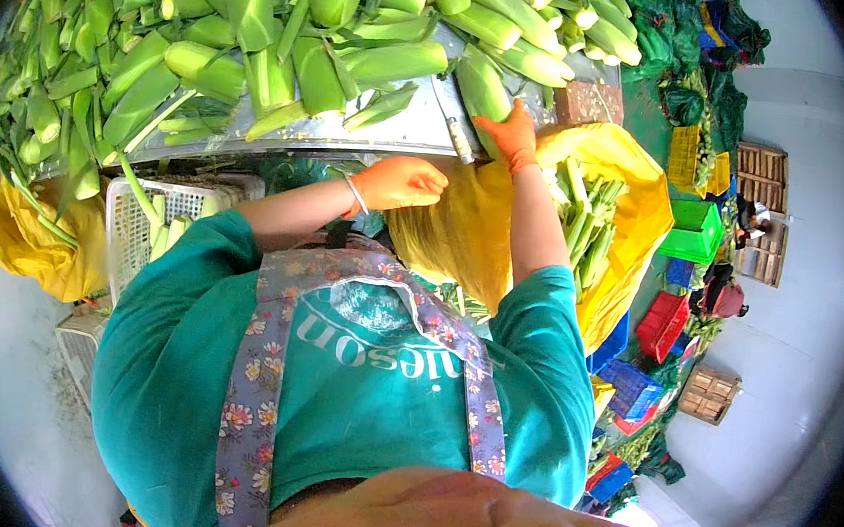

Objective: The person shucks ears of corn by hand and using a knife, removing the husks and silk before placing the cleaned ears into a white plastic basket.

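My right hand (507, 132), in an orange glove, grips the lower end of a green husked corn ear (482, 86) at the metal table's (338, 133) near edge. My left hand (404, 186), also gloved, has its fingers curled over the open yellow sack (444, 245); whatever they may hold is hidden. A knife (451, 117) with a pale handle lies on the table just left of that ear. Many corn ears and loose leaves (198, 68) are heaped across the table. Green stalks (595, 218) show inside the sack below and right of my right hand.
A white crate (138, 239) with stalks and another yellow sack (28, 239) sit left. A brown block (587, 102) is at the table's right end. Colored crates (691, 227), wooden pallets (761, 178) and green bags (693, 96) line the right. Other people (721, 290) work farther right.
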Action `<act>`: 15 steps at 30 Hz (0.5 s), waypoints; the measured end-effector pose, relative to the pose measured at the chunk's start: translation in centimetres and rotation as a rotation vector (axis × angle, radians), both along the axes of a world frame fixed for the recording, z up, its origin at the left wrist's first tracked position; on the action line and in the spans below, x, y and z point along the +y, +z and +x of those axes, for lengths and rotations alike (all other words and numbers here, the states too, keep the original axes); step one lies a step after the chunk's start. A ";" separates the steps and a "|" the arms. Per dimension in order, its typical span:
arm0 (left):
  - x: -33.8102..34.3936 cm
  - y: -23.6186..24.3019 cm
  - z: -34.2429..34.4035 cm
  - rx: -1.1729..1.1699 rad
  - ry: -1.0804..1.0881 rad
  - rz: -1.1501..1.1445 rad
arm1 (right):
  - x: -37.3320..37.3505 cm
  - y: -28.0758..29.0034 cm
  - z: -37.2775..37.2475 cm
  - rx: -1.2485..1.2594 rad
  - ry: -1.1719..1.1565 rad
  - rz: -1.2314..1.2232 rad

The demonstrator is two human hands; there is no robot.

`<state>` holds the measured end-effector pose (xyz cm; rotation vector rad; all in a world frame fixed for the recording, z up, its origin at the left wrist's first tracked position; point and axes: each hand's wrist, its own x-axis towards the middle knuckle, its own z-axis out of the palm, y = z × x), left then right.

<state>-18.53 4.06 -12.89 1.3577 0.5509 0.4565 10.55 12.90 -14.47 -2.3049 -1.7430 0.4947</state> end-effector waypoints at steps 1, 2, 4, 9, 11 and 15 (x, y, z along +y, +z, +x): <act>-0.6 0.7 0.9 0.020 0.009 -0.053 | -0.2 -1.0 0.6 0.166 -0.019 -0.035; -0.9 1.2 1.2 0.046 0.030 -0.105 | -0.5 -1.1 0.2 0.181 -0.017 -0.031; -0.9 2.2 1.1 0.055 0.055 -0.167 | -1.6 0.6 -1.5 0.394 0.040 0.097; 0.2 4.9 3.7 -0.208 0.561 0.004 | -8.9 8.6 -7.3 0.866 0.116 0.373; 0.2 7.6 4.7 -0.353 0.519 -0.083 | -11.7 10.5 -7.6 0.666 0.353 0.415; -0.3 10.1 5.6 -0.263 0.292 -0.109 | -16.0 15.4 -4.2 0.904 0.320 0.579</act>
